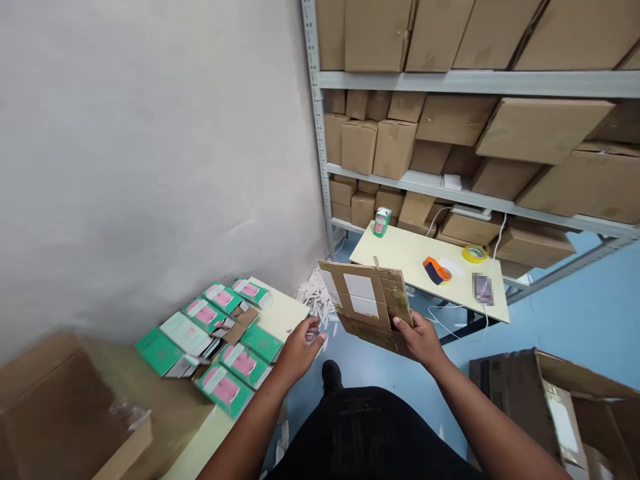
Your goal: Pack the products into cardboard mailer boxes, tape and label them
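Observation:
My right hand grips the lower right edge of a flattened cardboard box with white labels, held up over the blue floor. My left hand hovers just left of the cardboard's lower corner, fingers loosely curled and apart, holding nothing. It is right beside several green and pink small boxes lying on a pale table at my left.
A second pale table ahead carries an orange tape dispenser, a yellow tape roll and one green box. Metal shelving is packed with brown cartons. Open cartons stand at lower left and lower right. White paper scraps litter the floor.

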Demonstrator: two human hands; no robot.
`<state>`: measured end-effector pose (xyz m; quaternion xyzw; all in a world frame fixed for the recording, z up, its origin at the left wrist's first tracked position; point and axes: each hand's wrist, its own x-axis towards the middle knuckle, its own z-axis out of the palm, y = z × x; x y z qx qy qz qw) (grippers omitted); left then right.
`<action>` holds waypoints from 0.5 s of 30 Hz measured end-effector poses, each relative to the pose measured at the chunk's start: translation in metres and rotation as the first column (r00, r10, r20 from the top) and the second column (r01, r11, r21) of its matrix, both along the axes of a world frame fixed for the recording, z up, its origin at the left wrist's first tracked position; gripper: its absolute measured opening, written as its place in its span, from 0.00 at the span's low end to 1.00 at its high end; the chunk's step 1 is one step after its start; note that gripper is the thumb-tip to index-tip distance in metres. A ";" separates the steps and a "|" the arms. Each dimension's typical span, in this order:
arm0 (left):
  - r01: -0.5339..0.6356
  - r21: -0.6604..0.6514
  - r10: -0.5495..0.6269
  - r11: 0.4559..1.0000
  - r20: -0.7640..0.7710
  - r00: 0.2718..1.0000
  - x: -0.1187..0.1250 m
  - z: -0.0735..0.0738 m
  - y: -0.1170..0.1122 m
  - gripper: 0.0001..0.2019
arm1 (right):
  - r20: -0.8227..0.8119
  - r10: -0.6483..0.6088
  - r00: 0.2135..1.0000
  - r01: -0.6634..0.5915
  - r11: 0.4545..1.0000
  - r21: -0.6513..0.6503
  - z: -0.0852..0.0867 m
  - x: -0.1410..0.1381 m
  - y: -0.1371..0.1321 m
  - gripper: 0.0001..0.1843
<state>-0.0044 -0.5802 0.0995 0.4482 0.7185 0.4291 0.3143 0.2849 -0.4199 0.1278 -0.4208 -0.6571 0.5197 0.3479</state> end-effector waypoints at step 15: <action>0.465 -0.039 -0.466 0.885 -0.100 0.879 -0.060 0.009 0.217 0.26 | 0.784 -0.102 0.612 -0.165 0.953 0.253 -0.019 -0.023 0.117 0.19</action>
